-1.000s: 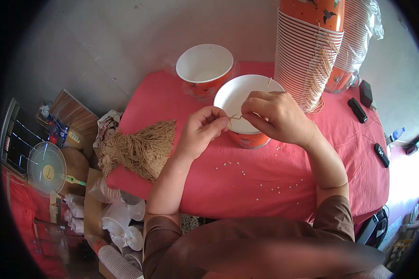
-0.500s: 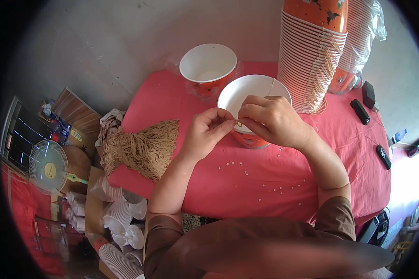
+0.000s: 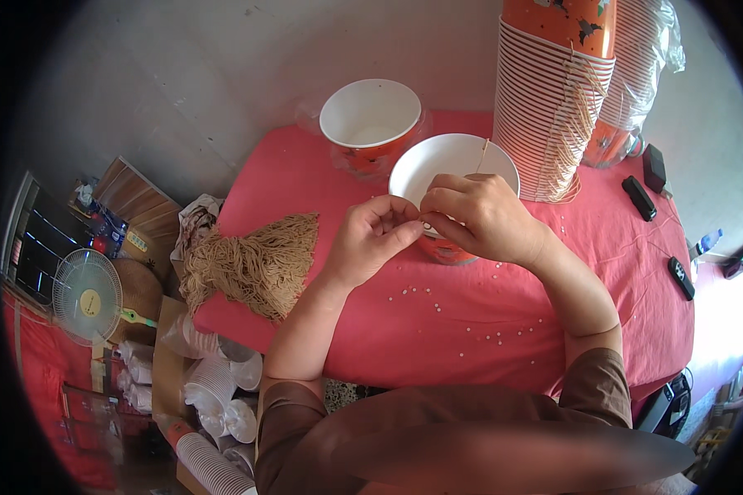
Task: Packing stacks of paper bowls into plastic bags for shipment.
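Just over the near rim of a white-lined orange paper bucket [image 3: 417,169], my two hands meet with their fingertips almost touching. My left hand [image 3: 373,241] is closed in a pinch, and so is my right hand [image 3: 485,216], on a thin tan cord [image 3: 485,155]. One stretch of that cord shows at the bucket's far right inner wall; between my fingers it is mostly hidden. To the left lies a thick bundle of tan cords [image 3: 252,268]. Behind, another white-lined orange bucket [image 3: 370,115] stands upright in clear plastic.
A tall stack of orange buckets [image 3: 545,115] with cords hanging down its side rises at right. Small white discs [image 3: 491,337] are scattered over the pink tablecloth [image 3: 388,330]. Black devices [image 3: 638,198] lie at the right. A fan [image 3: 88,297] and a carton of cups [image 3: 169,355] stand left.
The small cord loop seen between my fingertips is now mostly hidden. My hands have barely shifted and stay at the bucket's near rim.
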`<state>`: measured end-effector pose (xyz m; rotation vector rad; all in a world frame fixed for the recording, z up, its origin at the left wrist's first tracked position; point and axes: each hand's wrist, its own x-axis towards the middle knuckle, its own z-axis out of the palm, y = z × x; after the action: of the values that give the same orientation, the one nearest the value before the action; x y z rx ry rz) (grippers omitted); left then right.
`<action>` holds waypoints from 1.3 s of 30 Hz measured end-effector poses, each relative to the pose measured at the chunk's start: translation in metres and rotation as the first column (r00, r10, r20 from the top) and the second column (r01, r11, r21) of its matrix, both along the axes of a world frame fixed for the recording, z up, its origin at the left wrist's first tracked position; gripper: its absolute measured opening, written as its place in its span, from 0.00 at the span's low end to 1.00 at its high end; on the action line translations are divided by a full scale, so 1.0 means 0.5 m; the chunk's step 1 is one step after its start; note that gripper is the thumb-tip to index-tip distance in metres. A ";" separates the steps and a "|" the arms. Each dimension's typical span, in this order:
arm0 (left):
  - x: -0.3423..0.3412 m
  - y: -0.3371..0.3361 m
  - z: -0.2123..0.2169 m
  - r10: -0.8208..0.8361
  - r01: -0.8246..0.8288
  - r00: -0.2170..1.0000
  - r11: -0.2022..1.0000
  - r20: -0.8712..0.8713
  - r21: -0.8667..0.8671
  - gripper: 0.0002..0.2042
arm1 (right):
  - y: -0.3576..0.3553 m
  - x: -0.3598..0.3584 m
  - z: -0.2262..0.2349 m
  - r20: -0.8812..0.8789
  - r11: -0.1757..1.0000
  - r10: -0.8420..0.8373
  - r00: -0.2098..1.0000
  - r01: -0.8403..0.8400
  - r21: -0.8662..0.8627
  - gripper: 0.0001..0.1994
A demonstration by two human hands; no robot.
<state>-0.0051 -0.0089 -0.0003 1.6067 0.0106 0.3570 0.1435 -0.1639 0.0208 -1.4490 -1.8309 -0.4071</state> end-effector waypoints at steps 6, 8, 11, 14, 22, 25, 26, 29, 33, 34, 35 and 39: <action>0.005 -0.003 -0.008 0.062 -0.069 0.997 0.986 0.050 0.154 0.03 | 0.000 -0.003 0.000 -0.052 0.999 0.035 0.998 -0.036 -0.020 0.04; 0.004 -0.010 -0.006 0.083 -0.094 0.994 0.981 0.069 0.168 0.03 | 0.001 0.000 -0.001 -0.115 0.995 0.080 0.990 -0.086 -0.054 0.03; 0.003 -0.024 0.001 0.117 -0.153 0.982 0.952 0.148 0.264 0.02 | 0.000 0.003 -0.008 -0.179 0.991 0.085 0.980 -0.102 -0.089 0.03; 0.004 -0.025 -0.001 0.132 -0.234 0.955 0.885 0.265 0.404 0.04 | -0.004 0.003 -0.005 -0.267 0.978 0.089 0.960 -0.135 -0.158 0.03; 0.021 -0.017 -0.015 0.070 -0.373 0.855 0.770 0.514 0.517 0.08 | -0.010 0.005 0.004 -0.489 0.928 0.023 0.872 -0.201 -0.314 0.05; 0.026 -0.017 -0.017 0.050 -0.427 0.807 0.737 0.588 0.523 0.08 | -0.010 0.006 0.003 -0.540 0.917 0.013 0.842 -0.225 -0.329 0.05; 0.028 -0.016 -0.019 0.035 -0.421 0.801 0.743 0.598 0.521 0.08 | -0.009 0.006 0.002 -0.567 0.912 0.013 0.823 -0.243 -0.332 0.05; 0.025 -0.014 -0.023 0.054 -0.373 0.834 0.788 0.549 0.490 0.07 | -0.009 0.010 0.002 -0.564 0.904 -0.019 0.826 -0.227 -0.362 0.05; 0.013 -0.012 -0.032 0.133 -0.228 0.945 0.921 0.298 0.314 0.04 | -0.005 0.004 0.003 -0.569 0.934 -0.026 0.822 -0.182 -0.306 0.06; 0.011 -0.013 -0.031 0.134 -0.230 0.945 0.921 0.298 0.314 0.04 | -0.005 0.002 0.004 -0.533 0.946 -0.027 0.846 -0.151 -0.288 0.04; 0.009 -0.017 -0.027 0.144 -0.202 0.960 0.950 0.241 0.237 0.03 | -0.005 0.001 0.005 -0.496 0.956 -0.029 0.868 -0.121 -0.267 0.03; 0.011 -0.015 -0.023 0.134 -0.158 0.967 0.983 0.214 0.095 0.03 | -0.010 -0.007 0.009 -0.540 0.937 -0.043 0.840 -0.155 -0.314 0.06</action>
<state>0.0003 -0.0166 -0.0119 1.6768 -0.0509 0.6487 0.1401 -0.1690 0.0255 -1.5343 -1.5103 0.3587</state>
